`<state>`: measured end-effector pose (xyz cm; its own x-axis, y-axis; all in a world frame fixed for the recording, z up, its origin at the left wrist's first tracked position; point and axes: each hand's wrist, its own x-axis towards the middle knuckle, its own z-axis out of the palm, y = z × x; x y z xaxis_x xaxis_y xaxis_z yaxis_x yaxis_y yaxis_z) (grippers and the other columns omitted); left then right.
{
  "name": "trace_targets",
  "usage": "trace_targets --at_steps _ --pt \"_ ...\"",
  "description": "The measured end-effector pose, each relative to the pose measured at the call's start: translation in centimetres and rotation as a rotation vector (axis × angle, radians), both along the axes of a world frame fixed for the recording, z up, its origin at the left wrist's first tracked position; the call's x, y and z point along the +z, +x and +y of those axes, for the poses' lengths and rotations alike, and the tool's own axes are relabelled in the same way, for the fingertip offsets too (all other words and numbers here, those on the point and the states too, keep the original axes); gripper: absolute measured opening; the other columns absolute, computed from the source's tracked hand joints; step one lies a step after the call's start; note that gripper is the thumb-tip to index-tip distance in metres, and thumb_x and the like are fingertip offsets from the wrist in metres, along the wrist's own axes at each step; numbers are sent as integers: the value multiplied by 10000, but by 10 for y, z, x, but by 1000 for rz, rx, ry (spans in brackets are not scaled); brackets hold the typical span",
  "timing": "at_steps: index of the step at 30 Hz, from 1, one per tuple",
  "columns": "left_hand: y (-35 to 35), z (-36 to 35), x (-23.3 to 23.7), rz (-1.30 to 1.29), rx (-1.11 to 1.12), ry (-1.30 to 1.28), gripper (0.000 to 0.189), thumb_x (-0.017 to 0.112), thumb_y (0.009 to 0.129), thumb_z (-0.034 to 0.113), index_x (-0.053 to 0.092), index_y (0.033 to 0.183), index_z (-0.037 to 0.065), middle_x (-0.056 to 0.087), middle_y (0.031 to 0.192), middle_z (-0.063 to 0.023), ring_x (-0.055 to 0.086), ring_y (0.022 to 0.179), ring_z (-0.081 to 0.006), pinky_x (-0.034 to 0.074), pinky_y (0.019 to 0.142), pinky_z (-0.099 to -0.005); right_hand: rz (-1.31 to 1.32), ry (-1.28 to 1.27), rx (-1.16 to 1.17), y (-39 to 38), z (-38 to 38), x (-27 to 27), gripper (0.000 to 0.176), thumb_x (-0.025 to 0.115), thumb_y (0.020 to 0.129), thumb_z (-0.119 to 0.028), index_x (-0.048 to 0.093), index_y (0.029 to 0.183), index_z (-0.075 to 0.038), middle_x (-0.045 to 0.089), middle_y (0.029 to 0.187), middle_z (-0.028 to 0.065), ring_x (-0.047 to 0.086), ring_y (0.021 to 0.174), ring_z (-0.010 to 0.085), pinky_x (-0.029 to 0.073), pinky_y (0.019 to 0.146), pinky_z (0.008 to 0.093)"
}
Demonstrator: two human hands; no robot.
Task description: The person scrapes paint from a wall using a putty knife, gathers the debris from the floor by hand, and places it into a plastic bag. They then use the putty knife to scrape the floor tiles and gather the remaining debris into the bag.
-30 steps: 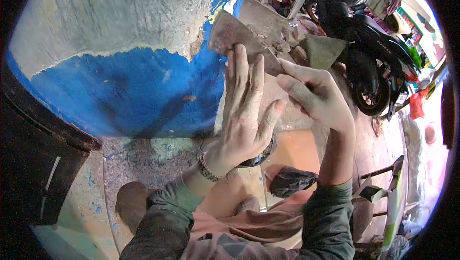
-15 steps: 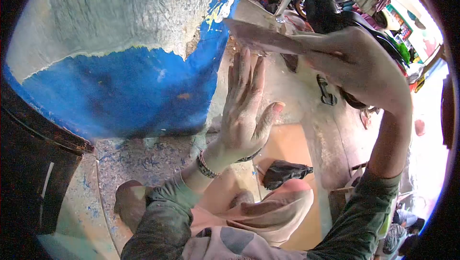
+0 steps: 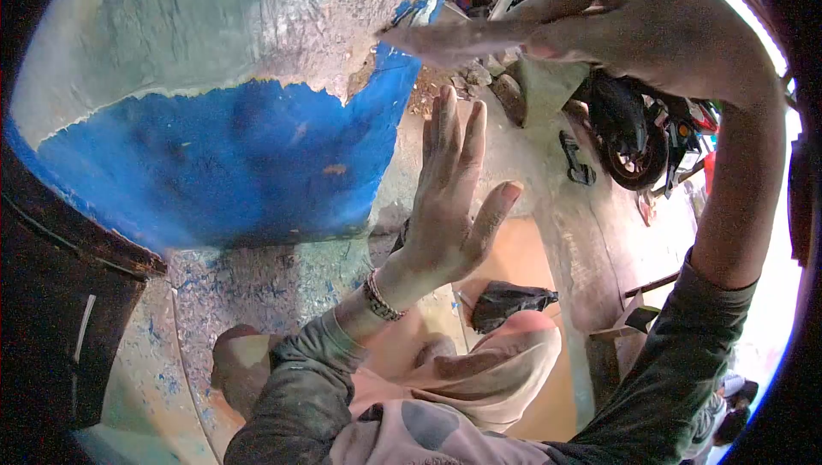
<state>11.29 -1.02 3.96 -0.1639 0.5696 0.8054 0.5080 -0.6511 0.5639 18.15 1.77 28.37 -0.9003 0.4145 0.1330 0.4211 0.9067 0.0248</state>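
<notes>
In the head view, a panel-like surface carries blue paint on its lower part and a bare, greyish patch above, with a ragged border between them. My right hand reaches in from the right, its fingers drawn together into a dark tip that meets the worn edge of the surface. What it holds, if anything, I cannot make out. My left hand, wearing a beaded bracelet at the wrist, is open with its fingers stretched up beside the blue edge, holding nothing.
Blue and pale flakes litter the floor under the painted surface. A black plastic bag lies by my knee. Farther right are a black sandal-like object and a parked motorcycle. Stones lie behind my left fingertips.
My right hand has moved up and its fingertips left onto the worn edge, with the forearm shifting right. My left hand has shifted slightly right, still open. More of the motorcycle's wheel shows.
</notes>
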Motion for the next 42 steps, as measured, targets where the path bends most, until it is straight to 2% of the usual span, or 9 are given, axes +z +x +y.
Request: trace_targets --at_steps 3,7,9,15,16,23,28,34,42 --pt "-2 1 1 -27 -13 3 759 435 930 426 142 1400 -94 52 1446 -352 42 1360 -482 81 1095 -540 -566 -283 -390 -32 -23 18 304 466 882 -167 555 618 -44 417 493 -12 425 440 129 368 471 288" --pt "6 -1 -6 -162 48 184 531 527 915 248 400 1319 -72 391 1359 -279 368 1289 -376 309 1047 -405 -180 73 -179 1 7 -23 230 638 798 -151 690 984 -27 676 717 90 589 565 120 471 556 293" --pt "11 -7 -10 -382 39 163 150 629 839 121 651 880 -22 639 743 -141 621 677 -253 485 638 -352 -202 -110 -161 14 37 -58 236 654 791 -175 695 965 -22 673 710 76 577 563 103 456 541 268" --pt "-81 8 -32 -5 876 209 348 636 807 142 442 524 84 404 494 11 329 478 -88 295 459 -304 -82 -469 -456 88 110 -189 398 678 802 -336 662 1032 -11 566 629 -29 480 525 47 398 485 211" --pt "-114 5 -52 -116 669 149 134 643 709 43 657 835 85 542 683 -55 504 573 -169 405 514 -314 -32 -442 -501 100 114 -213 405 675 806 -345 658 1037 -12 550 634 -28 469 525 49 395 482 213" --pt "-55 27 -87 -490 190 137 261 658 729 -4 469 592 114 470 569 21 413 462 -99 355 454 -261 239 -380 -717 168 152 -400 467 607 811 -406 616 1135 -69 627 1067 195 596 1016 349 466 882 386" --pt "-10 27 -197 100 286 -515 183 679 773 127 519 766 37 564 638 -53 517 538 -169 447 523 -311 232 -404 -852 190 179 -500 451 555 832 -377 580 1175 -84 618 1082 196 592 1010 360 460 874 420" --pt "30 0 -297 -9 182 -981 740 679 800 297 286 1350 -4 432 1299 -249 435 1211 -335 336 1017 -396 442 -393 -907 166 191 -548 423 549 832 -377 583 1146 -95 633 1028 187 599 972 369 469 832 438" --pt "69 14 -342 -571 36 -930 918 698 784 304 112 1434 27 304 1398 -260 349 1272 -373 285 1057 -415 164 -376 -605 82 222 -501 425 591 810 -294 574 1201 -127 641 1046 143 607 970 341 483 839 425"
